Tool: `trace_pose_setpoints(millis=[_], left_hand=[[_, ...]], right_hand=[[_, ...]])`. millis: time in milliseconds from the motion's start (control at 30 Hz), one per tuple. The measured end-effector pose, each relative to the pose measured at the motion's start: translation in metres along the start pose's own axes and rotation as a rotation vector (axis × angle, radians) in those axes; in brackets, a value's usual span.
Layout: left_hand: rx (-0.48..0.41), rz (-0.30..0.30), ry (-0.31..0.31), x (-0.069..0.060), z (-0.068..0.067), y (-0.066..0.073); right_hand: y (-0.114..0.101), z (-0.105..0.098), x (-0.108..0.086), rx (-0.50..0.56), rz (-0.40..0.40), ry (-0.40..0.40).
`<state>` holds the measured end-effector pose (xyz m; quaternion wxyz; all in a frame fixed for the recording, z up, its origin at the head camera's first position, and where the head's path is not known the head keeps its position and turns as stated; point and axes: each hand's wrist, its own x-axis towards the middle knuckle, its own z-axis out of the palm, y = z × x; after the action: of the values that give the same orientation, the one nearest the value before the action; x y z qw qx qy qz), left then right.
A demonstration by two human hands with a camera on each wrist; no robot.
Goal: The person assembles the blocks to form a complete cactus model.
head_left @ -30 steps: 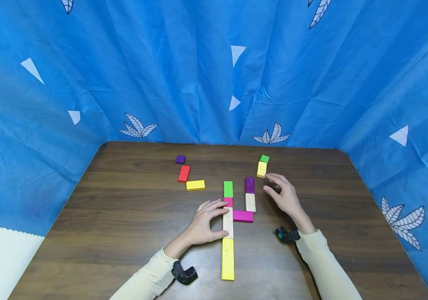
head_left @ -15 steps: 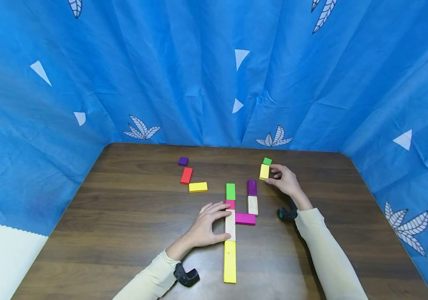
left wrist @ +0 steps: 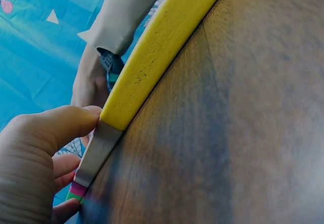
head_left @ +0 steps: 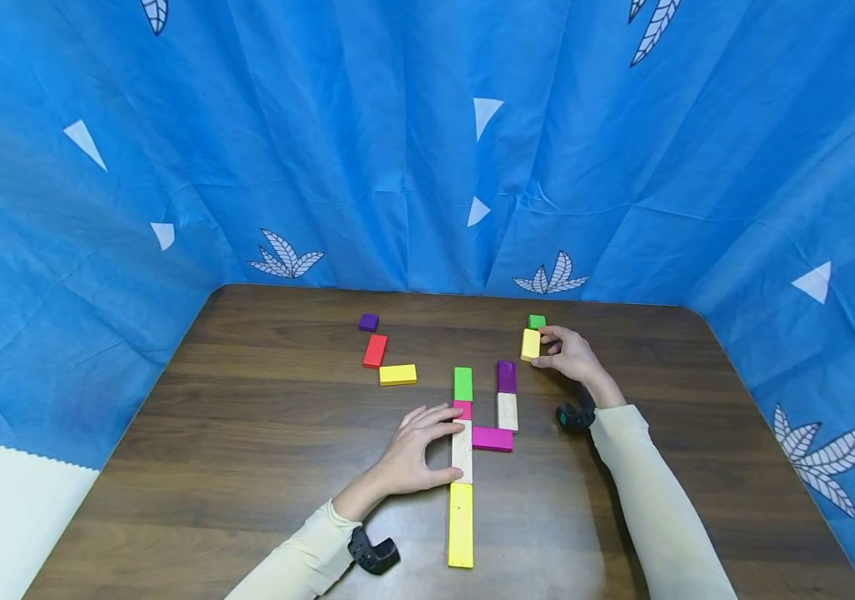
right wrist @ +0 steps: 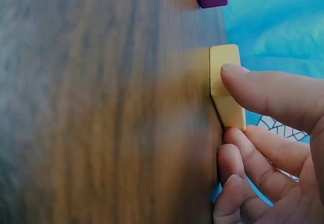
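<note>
My left hand [head_left: 412,457] rests at a row of blocks, thumb and fingertips touching the plain wooden block [head_left: 462,454] near its two ends. In the left wrist view the thumb lies where this block meets a long yellow block [left wrist: 147,67]. A pink block [head_left: 462,409] and a green block [head_left: 462,383] continue the row at its far end. My right hand [head_left: 572,357] pinches a pale yellow block [right wrist: 225,72] between thumb and fingertips. Behind that block sits a small green block [head_left: 537,321], partly hidden in the head view.
Beside the row lie a magenta block [head_left: 492,439], a short wooden block [head_left: 507,412] and a purple block [head_left: 506,377]. Farther left are a yellow block [head_left: 397,375], a red block [head_left: 375,351] and a dark purple block [head_left: 368,322]. Blue cloth [head_left: 367,150] hangs behind the table.
My right hand has closed in on the pale yellow block and taken hold of it. That block and the small green one have turned slightly straighter. The left hand stays put.
</note>
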<state>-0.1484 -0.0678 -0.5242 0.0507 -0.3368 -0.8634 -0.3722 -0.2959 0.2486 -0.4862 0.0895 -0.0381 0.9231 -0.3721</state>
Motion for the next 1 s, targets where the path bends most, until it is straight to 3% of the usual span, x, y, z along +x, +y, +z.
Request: trace_pose_setpoints(millis=[333,600,1000], left_hand=[[0.003,0.007,0.001,0.0,0.001,-0.001],[0.009,-0.003,0.0,0.0,0.001,-0.002],[0.017,-0.011,-0.002,0.0,0.002,-0.002]], right_hand=[[0.003,-0.003,0.0,0.031,-0.02,-0.018],[-0.002,-0.003,0.0,0.025,-0.024,0.011],[-0.043,0.006,0.01,0.037,-0.093,-0.026]])
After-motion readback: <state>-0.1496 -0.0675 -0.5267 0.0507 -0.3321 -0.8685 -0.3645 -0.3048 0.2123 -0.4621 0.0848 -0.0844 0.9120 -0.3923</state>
